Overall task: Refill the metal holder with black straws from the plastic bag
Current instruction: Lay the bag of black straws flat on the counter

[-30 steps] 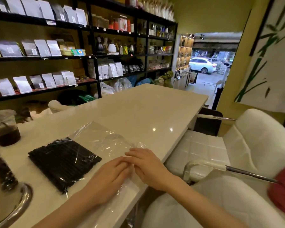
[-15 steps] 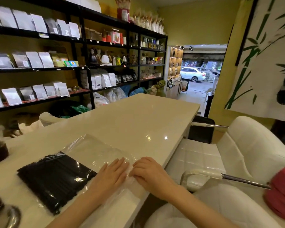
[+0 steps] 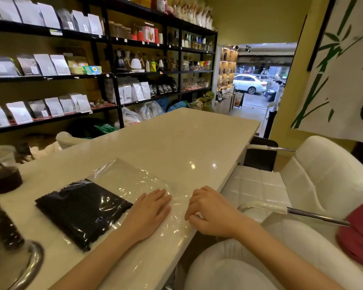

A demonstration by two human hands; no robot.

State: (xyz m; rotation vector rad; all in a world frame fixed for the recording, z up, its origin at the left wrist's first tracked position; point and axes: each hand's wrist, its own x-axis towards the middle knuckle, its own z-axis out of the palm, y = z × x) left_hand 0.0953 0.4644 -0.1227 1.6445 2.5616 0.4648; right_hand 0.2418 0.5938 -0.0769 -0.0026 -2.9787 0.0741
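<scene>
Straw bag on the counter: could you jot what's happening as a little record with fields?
bag: clear plastic, flat on counter
straws: black, bunched inside the bag's left end
left hand: flat, pressing the bag
right hand: fingers curled at the bag's right end; grip unclear
cup: dark drink, far left

- The plastic bag (image 3: 132,183) is clear, thin film, glossy and wrinkled, catching bright glints.
- The black straws (image 3: 80,210) inside look like smooth, shiny plastic.
- The desk (image 3: 176,143) has a pale, polished, stone-like top that mirrors the lights.
- The white chair (image 3: 323,174) is smooth, quilted, leather-like upholstery with a shiny metal armrest bar (image 3: 316,216).
- The cup (image 3: 3,174) is clear plastic.
</scene>
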